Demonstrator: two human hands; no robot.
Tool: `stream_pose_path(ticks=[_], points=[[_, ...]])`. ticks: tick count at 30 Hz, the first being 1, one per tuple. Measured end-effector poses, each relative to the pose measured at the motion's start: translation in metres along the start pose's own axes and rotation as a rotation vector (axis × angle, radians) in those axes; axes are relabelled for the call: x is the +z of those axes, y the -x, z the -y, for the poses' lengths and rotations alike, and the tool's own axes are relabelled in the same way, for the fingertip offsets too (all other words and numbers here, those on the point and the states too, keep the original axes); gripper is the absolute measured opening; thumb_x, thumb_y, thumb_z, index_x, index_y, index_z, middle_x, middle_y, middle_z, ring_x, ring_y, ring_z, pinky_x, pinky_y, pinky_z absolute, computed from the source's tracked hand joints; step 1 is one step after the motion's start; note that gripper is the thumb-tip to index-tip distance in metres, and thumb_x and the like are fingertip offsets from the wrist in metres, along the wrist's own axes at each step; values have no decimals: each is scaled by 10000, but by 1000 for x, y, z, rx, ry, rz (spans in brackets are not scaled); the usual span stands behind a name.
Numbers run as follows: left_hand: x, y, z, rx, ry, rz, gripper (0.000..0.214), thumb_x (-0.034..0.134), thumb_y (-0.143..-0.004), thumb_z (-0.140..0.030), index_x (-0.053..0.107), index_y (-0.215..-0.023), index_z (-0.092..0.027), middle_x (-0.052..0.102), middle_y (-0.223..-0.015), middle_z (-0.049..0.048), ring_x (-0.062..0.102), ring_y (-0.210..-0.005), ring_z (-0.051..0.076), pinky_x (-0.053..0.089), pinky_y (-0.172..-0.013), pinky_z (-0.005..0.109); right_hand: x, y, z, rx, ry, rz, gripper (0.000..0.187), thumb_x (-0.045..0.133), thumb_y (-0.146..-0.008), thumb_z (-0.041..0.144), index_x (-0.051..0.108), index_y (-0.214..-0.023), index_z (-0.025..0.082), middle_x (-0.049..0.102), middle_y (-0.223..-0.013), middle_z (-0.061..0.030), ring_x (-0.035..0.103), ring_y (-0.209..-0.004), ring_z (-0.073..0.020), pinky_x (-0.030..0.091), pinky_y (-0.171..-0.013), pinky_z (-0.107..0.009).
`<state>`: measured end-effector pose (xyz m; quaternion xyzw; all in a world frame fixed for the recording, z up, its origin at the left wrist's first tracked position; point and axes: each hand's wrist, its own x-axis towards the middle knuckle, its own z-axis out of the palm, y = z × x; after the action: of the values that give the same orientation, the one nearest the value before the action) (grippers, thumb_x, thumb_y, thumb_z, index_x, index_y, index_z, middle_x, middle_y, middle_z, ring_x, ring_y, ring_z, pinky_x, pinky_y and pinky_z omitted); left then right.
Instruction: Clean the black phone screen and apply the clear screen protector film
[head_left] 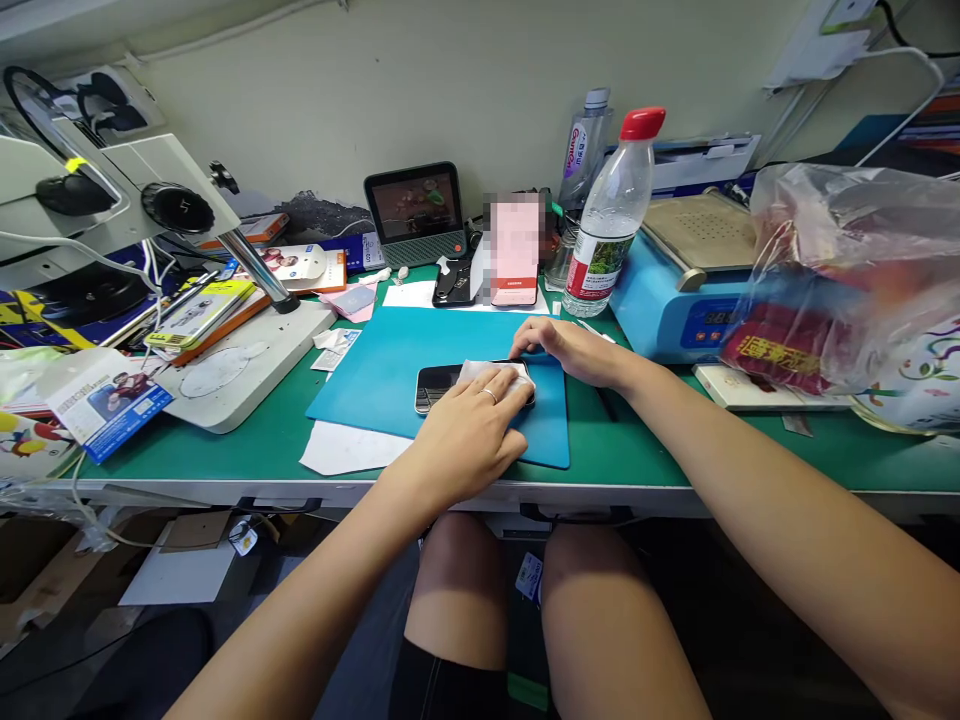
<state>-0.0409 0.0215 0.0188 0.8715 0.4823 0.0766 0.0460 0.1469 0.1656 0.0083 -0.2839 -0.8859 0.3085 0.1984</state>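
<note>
A black smartphone point(435, 386) lies flat on a blue work mat point(390, 370) on the green table. My left hand point(469, 430) presses a white wipe point(484, 373) onto the phone's screen, fingers closed over the cloth. My right hand point(570, 350) rests at the phone's far right end, fingertips against its edge, holding it steady. A ring shows on my left hand.
A microscope stand point(225, 370) sits at left amid packaged boxes point(105, 400). Behind the mat stand a small display point(416, 212), a second phone point(514, 270) and a red-capped water bottle point(611, 220). A blue heating machine point(690, 290) and a plastic bag point(847, 270) fill the right.
</note>
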Motion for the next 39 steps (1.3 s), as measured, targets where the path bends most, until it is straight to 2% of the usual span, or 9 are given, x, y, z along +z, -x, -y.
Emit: stream_pose_path(ticks=[4,8,11,14,19,25,30,34,39], points=[[1,10,6,-6,20,-26,534,415,-968,-161,525,-1490,-138,492,-1616,140,456,-1504,312,407,-1229,466,0,-1,-1,0,2,0,1146,-7,-757,995,774,-952,179,705,-1058,-149,615,-948,-283,460,-923,-438],[-2,36,21,-88,15,-9,584,387,-972,-147,491,-1546,-129,439,-1669,135,407,-1552,295,384,-1261,461,0,1,-1,7,-2,5,1141,3,-755,999,768,-967,179,704,-1081,-150,620,-964,-290,460,-925,-443],[-5,59,28,-160,-33,48,621,345,-994,-163,416,-1609,-122,358,-1717,120,327,-1598,280,322,-1299,504,-1,3,0,21,-9,10,1137,4,-750,1003,760,-976,183,701,-1089,-147,622,-975,-296,461,-922,-449],[-4,77,26,-208,-96,81,655,335,-1000,-177,331,-1651,-105,307,-1727,108,279,-1613,260,254,-1324,538,-1,4,2,35,-20,9,1125,12,-760,1000,753,-985,185,698,-1102,-144,622,-988,-300,460,-924,-452],[3,90,15,-231,-148,47,651,328,-1007,-200,332,-1645,-74,281,-1718,119,294,-1601,250,294,-1311,524,-1,3,3,30,-33,13,1135,9,-752,1005,747,-982,175,691,-1105,-150,621,-992,-305,453,-929,-453],[1,82,21,-280,-73,68,630,272,-1034,-222,340,-1649,-104,272,-1725,79,251,-1615,224,248,-1325,507,0,3,0,36,-28,19,1151,-11,-750,1001,748,-1000,172,684,-1121,-156,611,-1003,-308,447,-934,-457],[-8,63,24,-265,81,95,671,376,-1000,-249,333,-1651,-94,213,-1740,83,176,-1634,234,212,-1335,465,0,3,0,40,-22,2,1144,11,-743,1013,765,-976,184,701,-1094,-147,616,-976,-301,451,-920,-448],[-5,46,9,-231,113,105,739,440,-974,-295,291,-1661,-67,161,-1750,107,124,-1643,246,164,-1343,465,0,2,-2,10,-23,-14,1125,32,-743,1017,771,-943,194,714,-1066,-138,622,-947,-287,464,-911,-439],[10,19,-23,-139,154,45,791,478,-1021,-457,265,-1664,-48,133,-1752,141,89,-1646,264,140,-1348,453,2,-1,-6,31,-28,-20,1146,31,-727,1024,781,-942,184,730,-1065,-152,631,-935,-287,483,-909,-442]])
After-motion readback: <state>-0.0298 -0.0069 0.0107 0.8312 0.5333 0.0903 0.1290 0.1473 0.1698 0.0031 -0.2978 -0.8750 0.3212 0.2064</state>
